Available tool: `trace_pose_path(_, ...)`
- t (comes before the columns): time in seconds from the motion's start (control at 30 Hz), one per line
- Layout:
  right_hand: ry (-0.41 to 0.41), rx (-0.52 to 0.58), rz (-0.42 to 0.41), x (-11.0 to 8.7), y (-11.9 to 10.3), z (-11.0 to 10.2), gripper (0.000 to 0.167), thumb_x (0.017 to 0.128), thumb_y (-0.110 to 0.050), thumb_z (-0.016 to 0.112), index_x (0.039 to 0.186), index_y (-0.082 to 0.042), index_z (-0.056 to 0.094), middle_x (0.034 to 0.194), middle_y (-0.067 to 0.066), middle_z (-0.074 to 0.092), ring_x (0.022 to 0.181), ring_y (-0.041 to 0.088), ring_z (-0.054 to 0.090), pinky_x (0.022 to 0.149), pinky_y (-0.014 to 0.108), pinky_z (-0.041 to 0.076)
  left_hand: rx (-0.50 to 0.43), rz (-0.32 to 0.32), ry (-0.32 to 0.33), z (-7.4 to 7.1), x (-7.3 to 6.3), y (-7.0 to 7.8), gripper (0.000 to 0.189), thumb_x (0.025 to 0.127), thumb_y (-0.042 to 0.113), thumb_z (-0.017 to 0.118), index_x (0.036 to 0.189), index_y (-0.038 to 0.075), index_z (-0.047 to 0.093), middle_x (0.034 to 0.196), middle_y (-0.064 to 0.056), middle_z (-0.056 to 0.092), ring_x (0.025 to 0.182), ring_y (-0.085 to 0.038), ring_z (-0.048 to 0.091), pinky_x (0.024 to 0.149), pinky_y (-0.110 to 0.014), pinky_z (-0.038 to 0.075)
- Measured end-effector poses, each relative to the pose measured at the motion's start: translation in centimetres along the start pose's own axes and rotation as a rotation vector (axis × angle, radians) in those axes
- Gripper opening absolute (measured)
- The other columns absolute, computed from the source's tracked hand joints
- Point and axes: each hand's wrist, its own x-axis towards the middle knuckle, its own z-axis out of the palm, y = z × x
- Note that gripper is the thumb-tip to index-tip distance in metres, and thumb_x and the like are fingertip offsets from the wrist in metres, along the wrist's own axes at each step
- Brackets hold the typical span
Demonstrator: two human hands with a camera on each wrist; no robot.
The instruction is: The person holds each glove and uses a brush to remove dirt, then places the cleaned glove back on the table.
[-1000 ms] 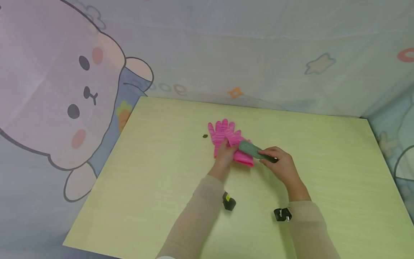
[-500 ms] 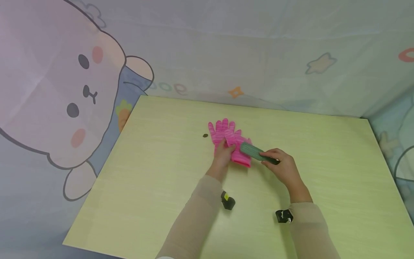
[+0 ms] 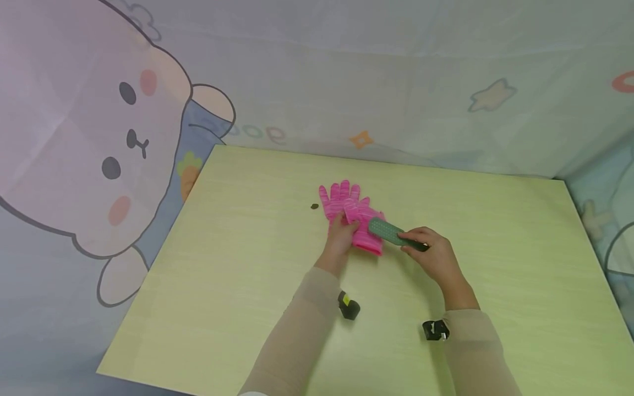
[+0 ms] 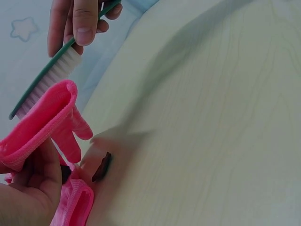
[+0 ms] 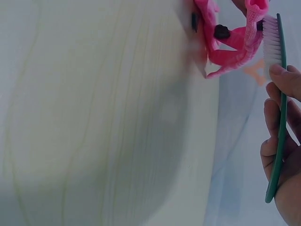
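My left hand (image 3: 339,239) grips a pink knitted glove (image 3: 367,237) near its cuff, holding it raised over the table. A second pink glove (image 3: 342,199) lies fingers-up beneath it. In my right hand (image 3: 432,247) is a green brush (image 3: 386,231), pinched by the handle, its head against the raised glove. White bristles (image 5: 272,44) face that glove in the right wrist view, close to its fabric. A dark clump (image 5: 221,32) shows by the gloves there. The left wrist view has the raised glove's open cuff (image 4: 47,120) toward the camera.
A small dark flake (image 3: 314,207) lies left of the gloves on the pale yellow-green table (image 3: 238,264). A printed cloth (image 3: 307,71) hangs along the table's back and sides. Black wrist cameras (image 3: 349,306) sit by both sleeves.
The raised glove's cuff has shifted slightly left with my left hand. The brush has slid a little right and down along the glove. Both hands keep their holds.
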Motion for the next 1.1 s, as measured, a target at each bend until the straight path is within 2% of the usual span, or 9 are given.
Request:
trace_pose_path(0.2, -0.01, -0.007, 0.011, -0.05, 0.2, 0.01, 0.027, 0.08, -0.006, 0.071, 0.107, -0.008, 0.07, 0.108, 0.009, 0.061, 0.101, 0.029, 0.055, 0.087, 0.046, 0.046, 0.047, 0.01, 0.019, -0.12, -0.15, 0.05, 0.057, 0.091, 0.011, 0.055, 0.143, 0.006, 0.031, 0.14, -0.011, 0.041, 0.127, -0.023, 0.039, 0.106, -0.032, 0.032)
trace_pose_path(0.33, -0.012, -0.008, 0.017, -0.11, 0.29, -0.04, 0.027, 0.08, -0.006, 0.071, 0.107, -0.008, 0.07, 0.108, 0.009, 0.061, 0.102, 0.029, 0.054, 0.087, 0.047, 0.047, 0.023, 0.0, 0.015, -0.1, 0.03, 0.02, 0.055, 0.092, 0.009, 0.054, 0.142, 0.006, 0.032, 0.138, -0.011, 0.043, 0.125, -0.023, 0.042, 0.105, -0.032, 0.033)
trace_pose_path(0.53, 0.003, -0.005, 0.005, -0.15, 0.37, -0.15, 0.027, 0.08, -0.005, 0.071, 0.106, -0.007, 0.07, 0.107, 0.009, 0.061, 0.1, 0.029, 0.055, 0.085, 0.046, 0.047, -0.002, 0.024, 0.006, -0.1, 0.12, -0.05, 0.049, 0.092, 0.006, 0.052, 0.139, 0.003, 0.036, 0.132, -0.013, 0.049, 0.118, -0.022, 0.049, 0.1, -0.03, 0.039)
trace_pose_path(0.73, 0.011, 0.021, 0.016, -0.04, 0.26, -0.18, 0.027, 0.08, -0.005, 0.071, 0.106, -0.006, 0.07, 0.108, 0.009, 0.061, 0.101, 0.027, 0.055, 0.085, 0.044, 0.047, 0.0, 0.01, 0.0, -0.01, 0.05, 0.06, 0.052, 0.092, 0.007, 0.052, 0.141, 0.004, 0.033, 0.136, -0.012, 0.045, 0.12, -0.022, 0.046, 0.102, -0.031, 0.037)
trace_pose_path(0.8, 0.018, 0.04, 0.026, 0.05, 0.05, -0.23, 0.026, 0.08, -0.006, 0.072, 0.106, -0.007, 0.07, 0.108, 0.008, 0.061, 0.1, 0.024, 0.055, 0.084, 0.041, 0.048, 0.01, 0.003, 0.002, 0.03, -0.02, 0.1, 0.053, 0.092, 0.007, 0.053, 0.142, 0.005, 0.033, 0.136, -0.012, 0.045, 0.12, -0.021, 0.047, 0.102, -0.031, 0.037)
trace_pose_path(1.0, 0.031, 0.06, 0.025, 0.41, -0.53, -0.13, 0.025, 0.08, -0.008, 0.072, 0.105, -0.008, 0.07, 0.107, 0.006, 0.062, 0.097, 0.02, 0.055, 0.079, 0.019, 0.045, 0.037, 0.0, -0.004, 0.13, -0.07, 0.06, 0.053, 0.091, 0.009, 0.055, 0.14, 0.005, 0.036, 0.133, -0.011, 0.047, 0.115, -0.021, 0.05, 0.1, -0.032, 0.039)
trace_pose_path(1.1, 0.022, 0.058, 0.015, 0.44, -0.56, 0.03, 0.025, 0.079, -0.007, 0.073, 0.104, -0.008, 0.071, 0.106, 0.007, 0.063, 0.097, 0.02, 0.055, 0.081, 0.021, 0.045, 0.019, -0.008, -0.019, 0.1, -0.11, 0.1, 0.054, 0.092, 0.009, 0.054, 0.141, 0.006, 0.034, 0.134, -0.011, 0.046, 0.117, -0.021, 0.049, 0.1, -0.032, 0.039)
